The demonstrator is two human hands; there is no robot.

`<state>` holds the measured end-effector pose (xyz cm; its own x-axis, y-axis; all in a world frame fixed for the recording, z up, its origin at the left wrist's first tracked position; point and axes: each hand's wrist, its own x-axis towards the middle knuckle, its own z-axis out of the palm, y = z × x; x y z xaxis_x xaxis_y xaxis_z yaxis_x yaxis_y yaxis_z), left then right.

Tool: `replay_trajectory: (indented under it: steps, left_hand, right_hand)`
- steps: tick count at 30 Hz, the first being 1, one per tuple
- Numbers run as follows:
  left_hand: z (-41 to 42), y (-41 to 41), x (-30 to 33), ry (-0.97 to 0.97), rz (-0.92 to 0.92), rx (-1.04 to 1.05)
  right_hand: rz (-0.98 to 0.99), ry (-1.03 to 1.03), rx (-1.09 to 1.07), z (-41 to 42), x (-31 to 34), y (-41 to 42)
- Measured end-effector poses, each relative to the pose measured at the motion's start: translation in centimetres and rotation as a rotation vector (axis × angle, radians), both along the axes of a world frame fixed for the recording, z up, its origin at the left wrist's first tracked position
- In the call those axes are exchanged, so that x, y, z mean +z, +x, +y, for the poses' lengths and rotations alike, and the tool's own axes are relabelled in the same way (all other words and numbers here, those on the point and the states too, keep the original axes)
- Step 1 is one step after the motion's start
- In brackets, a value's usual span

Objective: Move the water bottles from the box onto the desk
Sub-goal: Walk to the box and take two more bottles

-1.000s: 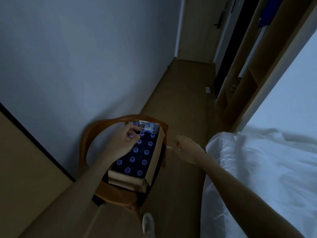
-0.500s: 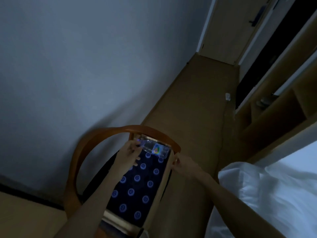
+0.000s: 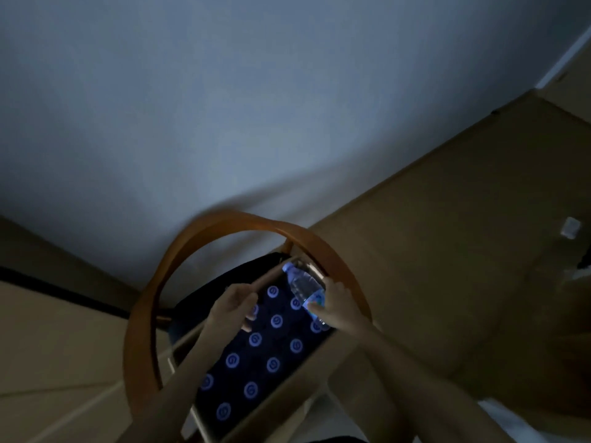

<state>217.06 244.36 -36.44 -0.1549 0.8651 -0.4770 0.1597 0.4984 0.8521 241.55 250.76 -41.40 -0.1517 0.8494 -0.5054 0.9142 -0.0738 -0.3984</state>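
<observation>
Forearms reach up from the bottom edge toward a cardboard box (image 3: 332, 359) that stands open on the dark seat of a wooden chair (image 3: 224, 219); this box is the landmark for all that follows; inside it, upright water bottles show only their blue caps (image 3: 232, 360) in rows, filling the near and middle part; at the near right corner of the frame, beside the box, a strip of white bedding (image 3: 499, 417) shows; over the left side of the box the left hand (image 3: 232, 310) hangs with its fingers curled, close to the left flap, and whether it holds anything I cannot tell in this dim, blurred view; over the far right part of the box the right hand (image 3: 339, 303) grasps one water bottle (image 3: 303, 287) by its labelled lower part, the bottle lifted above the caps and tilted, its cap pointing to the far left corner of the box; behind the box curves the chair's round backrest; beyond the chair rises a pale wall (image 3: 256, 107); right of the box stretches brown floor (image 3: 463, 251), with a small white object (image 3: 570, 227) lying on it well apart.
</observation>
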Motion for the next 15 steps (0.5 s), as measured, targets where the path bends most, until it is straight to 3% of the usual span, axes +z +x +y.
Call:
replay_trajectory:
  steps: [7,12,15]
  left_hand:
    - [-2.2,3.6,0.2,-0.049,0.059,0.174]
    - [-4.0,3.4,0.0,-0.100,0.066,0.257]
    - [-4.7,2.9,-0.2,-0.105,0.090,0.285]
  right_hand:
    - [-0.029,-0.233,0.109,3.7,-2.9,0.3]
    - [-0.080,-0.204,0.160,4.3,-3.9,-0.7]
    - [-0.007,-0.216,0.085,4.7,-3.5,-0.9]
